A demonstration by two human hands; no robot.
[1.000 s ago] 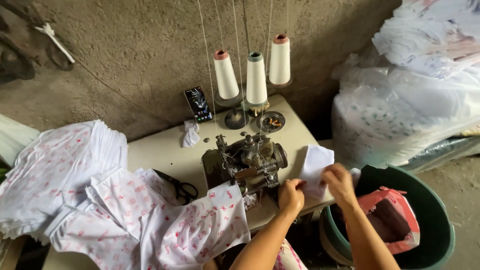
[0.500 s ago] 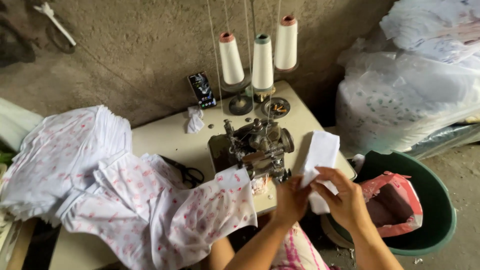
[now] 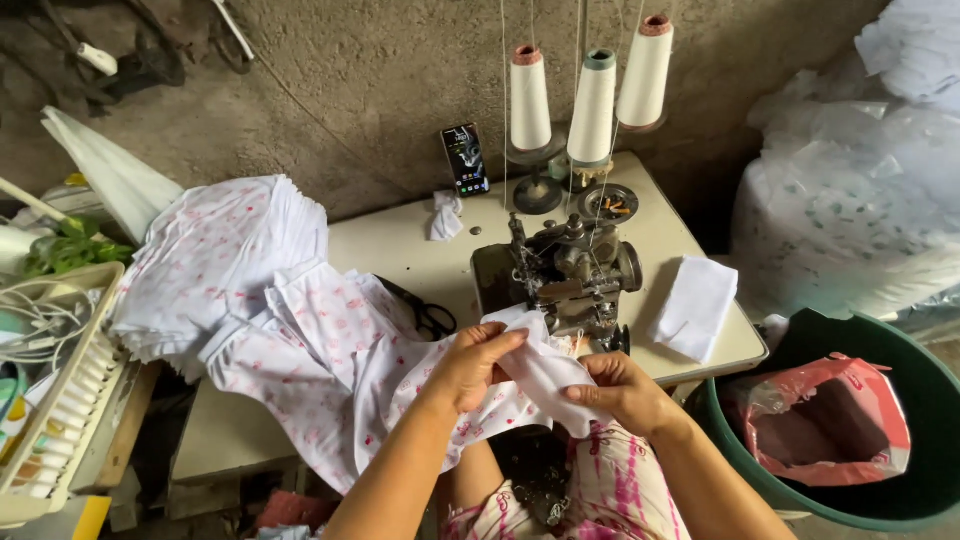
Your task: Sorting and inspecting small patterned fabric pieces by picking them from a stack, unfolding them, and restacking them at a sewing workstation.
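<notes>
— What's at the tabletop's left edge?
— A stack of printed fabric [image 3: 215, 260]. Moving right, the left hand [image 3: 470, 365] and right hand [image 3: 620, 392] both pinch a small white cloth piece [image 3: 545, 365] at the front edge, its length running between them.
— Anything in the way?
— The sewing machine [image 3: 565, 275] just behind; folded white cloth [image 3: 695, 305] near the right edge.

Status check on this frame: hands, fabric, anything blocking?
Left hand and right hand both pinch the white fabric piece. It sits before the sewing machine. Printed garment drapes alongside, nothing blocking.
</notes>
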